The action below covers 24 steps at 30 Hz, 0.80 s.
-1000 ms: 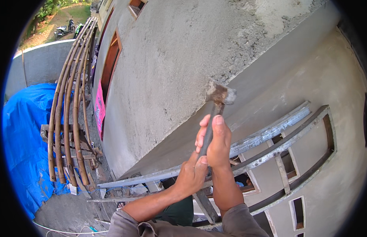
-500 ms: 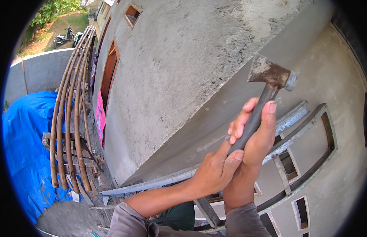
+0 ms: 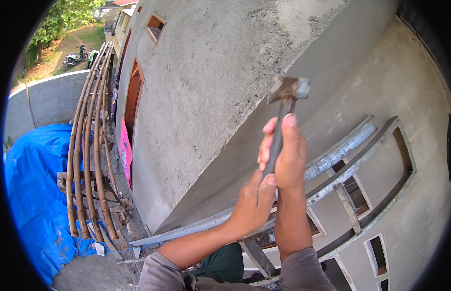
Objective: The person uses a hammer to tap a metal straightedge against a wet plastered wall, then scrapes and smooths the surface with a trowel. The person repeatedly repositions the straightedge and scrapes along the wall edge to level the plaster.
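Note:
Raised in front of me is a hatchet hammer (image 3: 287, 89) with a dark handle and a worn, rusty head, slightly blurred. My right hand (image 3: 291, 155) is closed round the upper handle, its thumb along the shaft just under the head. Below it, my left hand (image 3: 252, 203) is closed on the handle's lower end, close against the right hand. The head is in line with the edge of the grey plastered wall (image 3: 206, 97), though I cannot tell if they touch.
A ladder-like metal frame (image 3: 380, 150) curves below my arms, beside a grey metal bar (image 3: 342, 148). Long bamboo poles (image 3: 85, 160) run along the left, by a blue tarp (image 3: 31, 184). Window openings (image 3: 376, 254) lie at lower right; a pink sign (image 3: 125, 150) hangs by a doorway.
Both hands have moved left with the hatchet hammer, and its handle stands more upright. The view has shifted slightly.

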Each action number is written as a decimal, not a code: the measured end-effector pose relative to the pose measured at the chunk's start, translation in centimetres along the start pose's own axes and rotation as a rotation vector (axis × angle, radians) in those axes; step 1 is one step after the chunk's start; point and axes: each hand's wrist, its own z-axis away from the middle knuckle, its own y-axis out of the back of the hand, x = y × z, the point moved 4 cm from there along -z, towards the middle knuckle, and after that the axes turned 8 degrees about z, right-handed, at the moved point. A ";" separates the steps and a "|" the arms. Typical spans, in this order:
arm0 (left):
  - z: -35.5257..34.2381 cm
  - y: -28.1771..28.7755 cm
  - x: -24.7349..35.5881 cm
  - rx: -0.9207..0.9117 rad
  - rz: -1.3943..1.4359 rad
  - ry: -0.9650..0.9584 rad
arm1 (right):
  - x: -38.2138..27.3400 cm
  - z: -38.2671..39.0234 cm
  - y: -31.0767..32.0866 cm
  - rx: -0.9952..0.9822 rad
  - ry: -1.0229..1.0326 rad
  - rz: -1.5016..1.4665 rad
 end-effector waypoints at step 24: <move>-5.0 -3.3 9.0 -0.149 -0.035 -0.167 | -8.5 -4.7 2.0 0.076 0.215 0.089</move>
